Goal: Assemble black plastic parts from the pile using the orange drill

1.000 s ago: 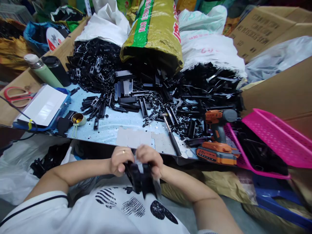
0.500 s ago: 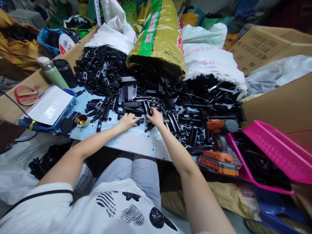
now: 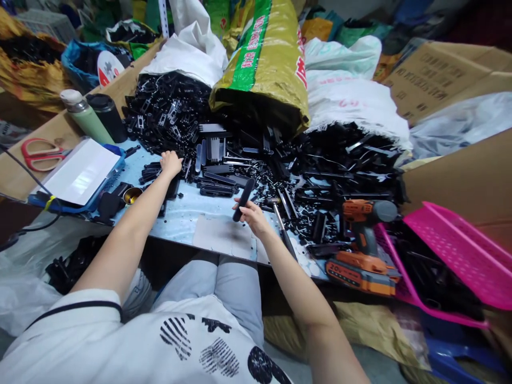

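Observation:
A long black plastic piece with rounded ends (image 3: 245,198) is held tilted in my right hand (image 3: 254,217), above the front middle of the table. My left hand (image 3: 171,164) reaches to the small group of black slotted parts (image 3: 150,172) at the left, its fingers bent down at them. Whether it grips one of them is hidden behind the hand. Between my hands lie several more long black pieces (image 3: 218,189). A hammer (image 3: 283,229) lies just right of my right hand, beside scattered small screws (image 3: 262,178).
An orange cordless drill (image 3: 362,245) stands at the right, beside a pink basket (image 3: 452,250) of black parts. Sacks (image 3: 260,69) spill black parts along the back. Red scissors (image 3: 44,154), a green bottle (image 3: 86,117) and a black cup (image 3: 106,117) are at the left.
My left hand has moved left from the middle to the slotted parts. My right hand has come nearer with a long black piece, uncovering the hammer.

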### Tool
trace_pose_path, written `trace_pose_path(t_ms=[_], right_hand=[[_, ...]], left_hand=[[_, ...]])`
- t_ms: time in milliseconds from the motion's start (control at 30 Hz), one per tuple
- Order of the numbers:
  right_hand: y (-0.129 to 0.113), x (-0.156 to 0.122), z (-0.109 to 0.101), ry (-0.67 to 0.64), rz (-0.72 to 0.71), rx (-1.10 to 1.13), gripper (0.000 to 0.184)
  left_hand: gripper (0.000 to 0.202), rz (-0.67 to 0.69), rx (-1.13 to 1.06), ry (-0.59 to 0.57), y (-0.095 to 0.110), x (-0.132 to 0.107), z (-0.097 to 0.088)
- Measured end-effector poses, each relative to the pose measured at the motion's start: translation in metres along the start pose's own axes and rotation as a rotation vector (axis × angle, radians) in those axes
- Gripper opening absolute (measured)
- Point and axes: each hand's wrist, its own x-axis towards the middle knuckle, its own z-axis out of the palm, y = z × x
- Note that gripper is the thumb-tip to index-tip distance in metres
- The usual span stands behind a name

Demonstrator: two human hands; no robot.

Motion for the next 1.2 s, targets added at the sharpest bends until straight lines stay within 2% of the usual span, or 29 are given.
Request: trace_pose_path(t_ms=[67,133,233,300,367,433,500,567,667,733,800,867,900,933,1033,1067,1100,1133,1200], right_hand=[[0.001,0.0,0.008,-0.002,-0.033,-0.065,0.048],[0.0,-0.003,0.012,0.033,-0.092,-0.264,0.043],[-0.002,-0.018,0.017,0.097,-0.128,-0.865,0.032],[-0.005,-0.031,0.024,0.038,-0.147,-1.266,0.031],[-0.006,-0.039,0.039,-0.013,-0.216,-1.466,0.041],[-0.004,-0.038,0.062,0.002,-0.321,-1.485,0.048],[0.002,-0.029,0.092,-0.017,-0.434,-1.454,0.041],[0.012,-0.016,0.124,-0.121,-0.504,-1.452,0.032],[0.027,-0.001,0.164,-0.26,-0.504,-1.49,0.03],[0.031,0.006,0.175,-0.306,-0.498,-1.49,0.029],[0.027,0.009,0.165,-0.342,-0.5,-1.455,0.026],[0.015,0.008,0.13,-0.279,-0.474,-1.395,0.025],[0.007,0.006,0.104,-0.18,-0.457,-1.361,0.026],[-0.003,0.002,0.075,-0.003,-0.424,-1.329,0.027],[-0.025,-0.013,-0.007,0.608,-0.382,-1.23,0.034],[-0.028,-0.02,-0.023,0.683,-0.358,-1.203,0.042],[-0.028,-0.027,-0.03,0.646,-0.348,-1.185,0.048],[-0.024,-0.033,-0.029,0.537,-0.342,-1.177,0.055],[-0.008,-0.045,-0.007,0.209,-0.347,-1.169,0.061]], left_hand=[[0.031,0.014,-0.04,-0.031,-0.005,0.005,0.0],[0.029,0.071,-0.085,0.029,-0.006,0.0,0.001],[0.031,0.169,-0.16,0.171,-0.006,-0.018,-0.002],[0.031,0.216,-0.26,0.243,-0.007,-0.033,-0.006],[0.031,0.273,-0.394,0.29,-0.008,-0.049,-0.012],[0.033,0.328,-0.512,0.303,-0.009,-0.069,-0.018],[0.036,0.361,-0.603,0.31,-0.008,-0.09,-0.023],[0.038,0.359,-0.659,0.321,-0.007,-0.111,-0.026],[0.039,0.324,-0.679,0.315,-0.009,-0.138,-0.029],[0.038,0.298,-0.677,0.288,-0.014,-0.151,-0.029],[0.036,0.271,-0.699,0.223,-0.02,-0.16,-0.029],[0.035,0.244,-0.761,0.123,-0.026,-0.168,-0.029],[0.035,0.231,-0.803,0.071,-0.029,-0.172,-0.029],[0.036,0.218,-0.841,0.027,-0.031,-0.176,-0.029],[0.035,0.181,-0.863,-0.042,-0.034,-0.189,-0.028],[0.034,0.166,-0.844,-0.053,-0.033,-0.194,-0.026],[0.033,0.153,-0.824,-0.069,-0.032,-0.198,-0.024],[0.032,0.141,-0.813,-0.094,-0.029,-0.202,-0.022],[0.033,0.12,-0.827,-0.172,-0.021,-0.211,-0.017]])
